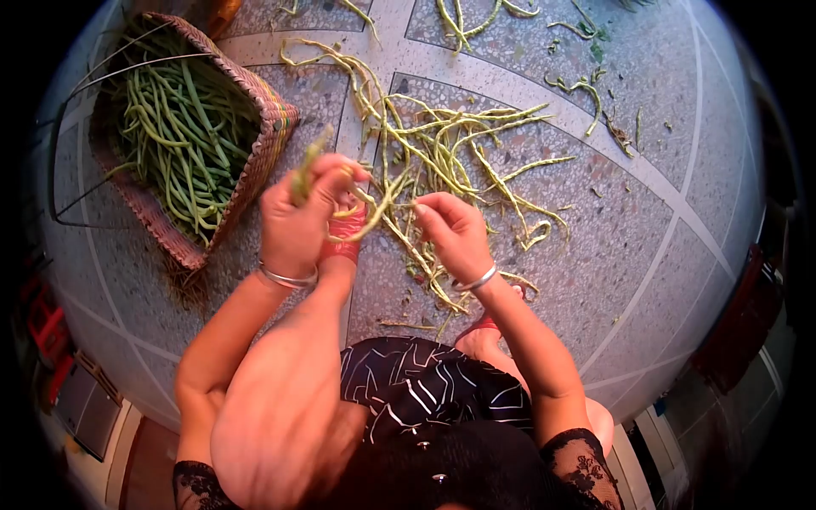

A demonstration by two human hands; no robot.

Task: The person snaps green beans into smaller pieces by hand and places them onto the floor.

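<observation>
Long green beans are gripped in my left hand (pixel 297 212), whose fingers are closed around them over my red shoe (pixel 344 228). One bean (pixel 374 223) curves from that hand toward my right hand (pixel 456 238). The thumb and forefinger of my right hand are pinched together near the bean's end; whatever lies between them is too small to make out. Below and beyond both hands, a loose pile of long beans (pixel 442 161) is spread on the speckled floor (pixel 629 246).
A woven basket (pixel 276 123) full of green beans lies at the left, with a thin wire handle. More beans (pixel 463 25) and small scraps are scattered farther off. Red furniture or objects (pixel 739 314) stand at the right edge.
</observation>
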